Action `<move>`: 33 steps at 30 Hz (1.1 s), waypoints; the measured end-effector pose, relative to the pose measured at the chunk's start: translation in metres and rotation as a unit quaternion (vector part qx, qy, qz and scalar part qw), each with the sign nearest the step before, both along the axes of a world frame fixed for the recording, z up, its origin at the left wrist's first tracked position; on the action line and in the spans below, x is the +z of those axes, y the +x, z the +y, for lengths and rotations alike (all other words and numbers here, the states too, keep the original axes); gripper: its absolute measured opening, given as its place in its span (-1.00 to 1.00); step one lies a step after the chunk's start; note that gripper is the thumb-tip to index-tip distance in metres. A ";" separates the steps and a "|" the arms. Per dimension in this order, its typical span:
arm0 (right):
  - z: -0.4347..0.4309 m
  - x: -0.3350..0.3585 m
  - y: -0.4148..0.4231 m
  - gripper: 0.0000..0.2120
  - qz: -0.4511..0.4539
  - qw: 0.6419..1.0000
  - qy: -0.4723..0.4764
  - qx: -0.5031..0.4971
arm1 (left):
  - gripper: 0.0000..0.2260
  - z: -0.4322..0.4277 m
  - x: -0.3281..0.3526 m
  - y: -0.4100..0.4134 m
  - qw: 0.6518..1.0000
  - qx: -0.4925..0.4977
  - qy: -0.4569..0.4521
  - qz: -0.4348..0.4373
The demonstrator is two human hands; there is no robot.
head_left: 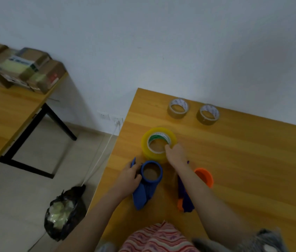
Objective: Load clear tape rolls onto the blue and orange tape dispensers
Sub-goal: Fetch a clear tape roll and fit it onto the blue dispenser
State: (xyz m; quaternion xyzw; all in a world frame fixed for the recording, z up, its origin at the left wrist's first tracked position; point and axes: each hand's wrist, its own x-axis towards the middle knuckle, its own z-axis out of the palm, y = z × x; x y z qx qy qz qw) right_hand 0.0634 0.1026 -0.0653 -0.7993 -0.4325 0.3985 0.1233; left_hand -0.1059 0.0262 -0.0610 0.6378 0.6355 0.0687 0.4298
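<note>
Presently, as itemised from my own seat:

Worktop (252, 160): wood-grain top, its far edge against a pale wall.
Large tape roll (159, 142): yellowish clear tape on a white and green core, lying flat, just beyond the blue dispenser.
My right hand (177, 154): laid over the near right side of the large tape roll, fingertips at the core's rim; grip closed on that rim.
Blue dispenser (148, 182): lying on the worktop near the left edge, its round hub facing up and bare of tape, handle pointing towards me.
My left hand (130, 176): grip closed around the blue dispenser's left side, beside the hub.
Orange dispenser (204, 176): orange hub with a dark blue and orange handle, lying right of the blue one, partly hidden under my right forearm, hub bare.
Small tape rolls: two, one (178, 108) and another (207, 114), lying flat side by side near the far edge, well apart from my hands.
Second table (7, 110): to the left, carrying stacked cardboard boxes (34, 68).
Floor item: black bag (65, 213), open, with pale scraps inside, beside the worktop.
</note>
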 end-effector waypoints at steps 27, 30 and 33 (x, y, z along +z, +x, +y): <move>-0.053 0.055 -0.027 -0.43 0.081 0.988 0.073 0.106 | -0.54 0.019 0.047 -0.010 0.994 0.017 0.068 -0.082; -0.051 0.066 -0.026 -0.47 0.168 0.980 0.081 0.073 | -0.52 0.024 0.064 -0.012 0.982 0.040 0.113 -0.148; -0.051 0.077 -0.029 -0.56 0.292 0.951 0.103 0.009 | -0.34 0.027 0.079 -0.010 0.960 0.021 0.173 -0.220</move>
